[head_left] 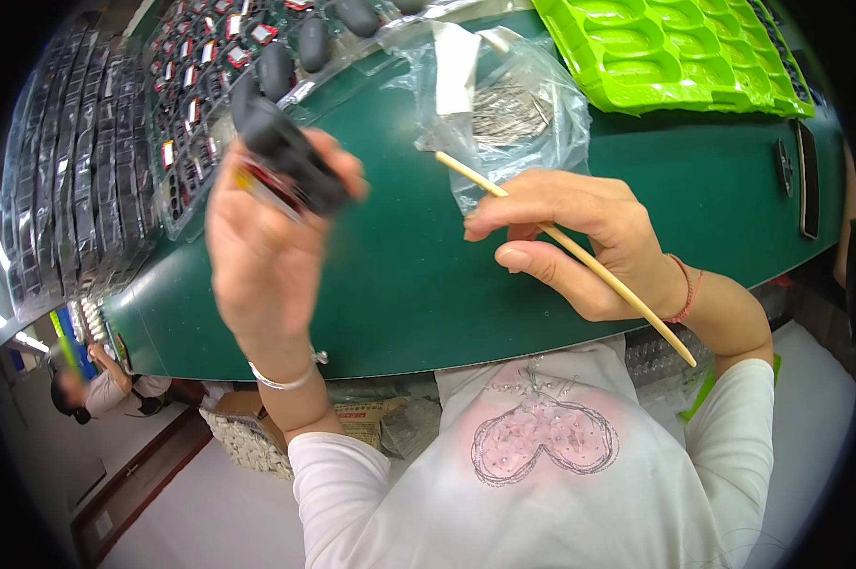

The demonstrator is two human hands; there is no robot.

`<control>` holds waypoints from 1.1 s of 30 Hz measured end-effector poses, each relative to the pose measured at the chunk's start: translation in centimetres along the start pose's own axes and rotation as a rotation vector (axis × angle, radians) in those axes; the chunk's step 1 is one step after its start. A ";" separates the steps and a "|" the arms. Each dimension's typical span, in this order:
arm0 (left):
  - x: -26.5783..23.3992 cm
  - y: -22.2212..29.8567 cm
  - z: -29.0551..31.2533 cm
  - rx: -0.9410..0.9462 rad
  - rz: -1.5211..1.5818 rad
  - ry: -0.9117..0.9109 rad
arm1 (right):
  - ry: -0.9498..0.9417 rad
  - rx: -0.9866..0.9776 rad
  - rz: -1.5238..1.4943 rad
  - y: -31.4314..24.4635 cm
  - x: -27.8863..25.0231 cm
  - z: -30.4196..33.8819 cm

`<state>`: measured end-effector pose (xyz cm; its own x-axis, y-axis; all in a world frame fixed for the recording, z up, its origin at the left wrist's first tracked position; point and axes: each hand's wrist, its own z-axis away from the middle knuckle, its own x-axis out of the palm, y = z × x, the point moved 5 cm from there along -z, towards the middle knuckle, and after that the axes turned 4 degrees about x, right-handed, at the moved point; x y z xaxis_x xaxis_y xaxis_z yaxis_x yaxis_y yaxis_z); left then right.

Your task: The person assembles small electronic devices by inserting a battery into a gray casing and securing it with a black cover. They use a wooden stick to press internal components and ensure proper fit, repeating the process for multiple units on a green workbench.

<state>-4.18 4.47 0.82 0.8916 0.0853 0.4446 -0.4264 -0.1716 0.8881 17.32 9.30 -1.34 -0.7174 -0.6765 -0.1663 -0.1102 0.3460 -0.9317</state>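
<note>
My left hand (262, 251) is raised over the left part of the green table, its fingers closed around a dark grey plastic case (290, 147). A red and yellow part shows on the case's near side; motion blurs the details. In my right hand (598, 223) lies a thin wooden stick (627, 294), slanting from upper left to lower right, its tip beyond my fingers. That tip points toward a clear plastic bag (565, 119) holding a heap of thin metal pins (513, 116). The two hands are apart.
Trays of small parts with red and white pieces (195, 76) stand at the back left, beside stacked clear trays (77, 171). Several dark oval cases (314, 45) lie along the back. A bright green moulded tray (636, 71) and a phone-like black slab (807, 180) are at right.
</note>
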 end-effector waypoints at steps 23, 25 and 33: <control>3.7 -6.6 3.1 -0.518 0.266 -0.023 | -0.004 -0.047 0.114 0.2 0.1 0.2; 3.6 -6.7 3.1 -0.522 0.260 -0.029 | -0.015 -0.034 0.112 0.3 0.2 0.3; 3.2 -7.1 3.2 -0.462 0.136 -0.007 | -0.016 -0.033 0.102 0.6 0.5 0.5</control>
<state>2.22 2.80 -4.42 0.8236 0.0853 0.5608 -0.5605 0.2737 0.7816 17.21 8.88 -2.16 -0.7151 -0.6467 -0.2655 -0.0597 0.4349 -0.8985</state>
